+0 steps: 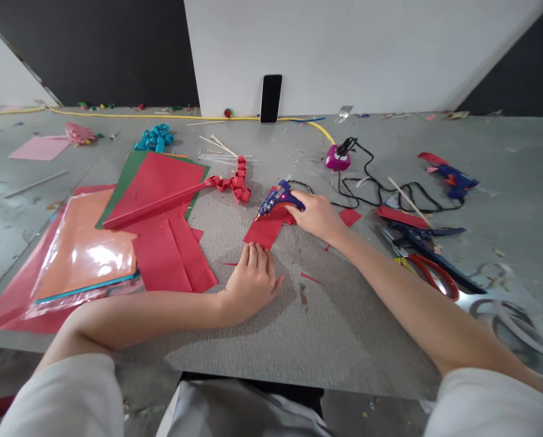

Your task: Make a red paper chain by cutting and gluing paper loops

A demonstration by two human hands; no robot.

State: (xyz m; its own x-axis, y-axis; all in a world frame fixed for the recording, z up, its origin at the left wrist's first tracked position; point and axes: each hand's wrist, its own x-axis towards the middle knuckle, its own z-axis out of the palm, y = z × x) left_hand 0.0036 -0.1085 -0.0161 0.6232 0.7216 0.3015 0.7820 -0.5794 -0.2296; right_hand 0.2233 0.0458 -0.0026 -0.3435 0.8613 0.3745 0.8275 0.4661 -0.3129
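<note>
In my right hand (pixel 314 213) is a blue hot glue gun (pixel 278 198), its small light glowing and its nozzle pointing down and left, just over a red paper strip (pixel 263 232). Fingertips of my left hand (pixel 253 276) rest on the near edge of that strip, the fingers lying flat and slightly bent. More red paper sits under the glue gun. Behind and left of it lies a curled red paper chain (pixel 235 183). Cut red sheets (pixel 174 255) are left of my left hand.
A phone (pixel 271 99) leans on the wall behind. Right of my right arm are red-handled scissors (pixel 435 276), dark pliers-like tools, black cords and a second glue gun (pixel 456 179). A purple plug block (pixel 338 158) stands behind. Packaged orange paper (pixel 87 249) lies left.
</note>
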